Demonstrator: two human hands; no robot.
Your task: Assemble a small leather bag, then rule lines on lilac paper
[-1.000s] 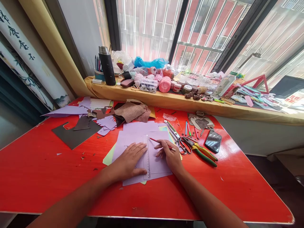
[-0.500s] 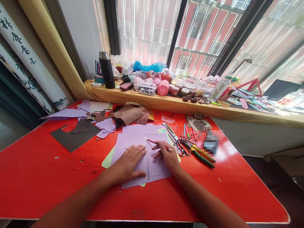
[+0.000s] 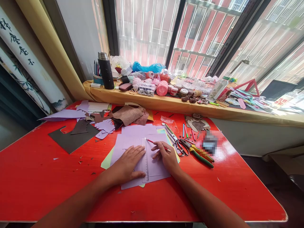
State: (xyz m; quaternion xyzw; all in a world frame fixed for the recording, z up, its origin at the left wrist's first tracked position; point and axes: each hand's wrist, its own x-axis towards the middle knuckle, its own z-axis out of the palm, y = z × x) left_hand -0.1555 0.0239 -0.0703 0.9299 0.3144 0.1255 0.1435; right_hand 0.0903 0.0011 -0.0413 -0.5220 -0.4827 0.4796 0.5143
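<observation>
A sheet of purple paper (image 3: pixel 154 183) lies on a small stack of coloured sheets in front of me. Across it, roughly upright in view, runs a clear ruler (image 3: pixel 145 177). My left hand (image 3: pixel 133 161) is flat with fingers stretched, its fingertips and thumb pressing the ruler's left side onto the paper. In my right hand (image 3: pixel 165 155) a red pencil (image 3: pixel 154 142) is pinched, its tip at the ruler's right edge near the upper end. The right hand rests on the paper just right of the ruler.
Scissors (image 3: pixel 181 148) and yellow-green pliers (image 3: pixel 201 158) lie right of the paper, near several coloured pens (image 3: pixel 186 130). Brown leather pieces (image 3: pixel 130 114), a dark sheet (image 3: pixel 71 139) and purple cutouts (image 3: pixel 105 125) lie at the back left. A black flask (image 3: pixel 106 71) stands on the crowded sill.
The view has shifted very slightly. Both hands, the ruler and the pencil hold practically the same positions on the paper.
</observation>
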